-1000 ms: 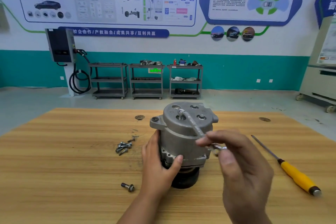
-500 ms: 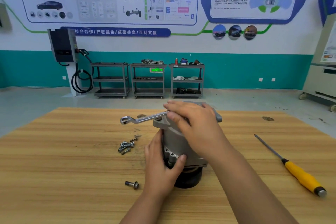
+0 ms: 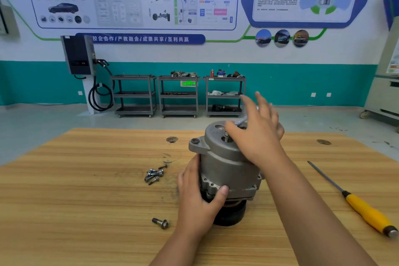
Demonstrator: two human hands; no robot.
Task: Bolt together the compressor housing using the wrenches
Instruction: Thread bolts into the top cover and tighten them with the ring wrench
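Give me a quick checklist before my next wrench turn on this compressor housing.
1. Steadying: ok, left hand grips the compressor housing low on its side.
2. The wrench seated on the top bolt: cannot tell, blurred under the right hand.
3. Right hand's grip: not ok, fingers are spread.
4. The spare bolts at hand: ok, lying on the table beside the housing.
5. The screwdriver out of the way: ok, lying apart on the right.

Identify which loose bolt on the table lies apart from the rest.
The lone bolt nearest the camera, left of the left hand; the other bolts lie bunched together farther back, beside the compressor housing.
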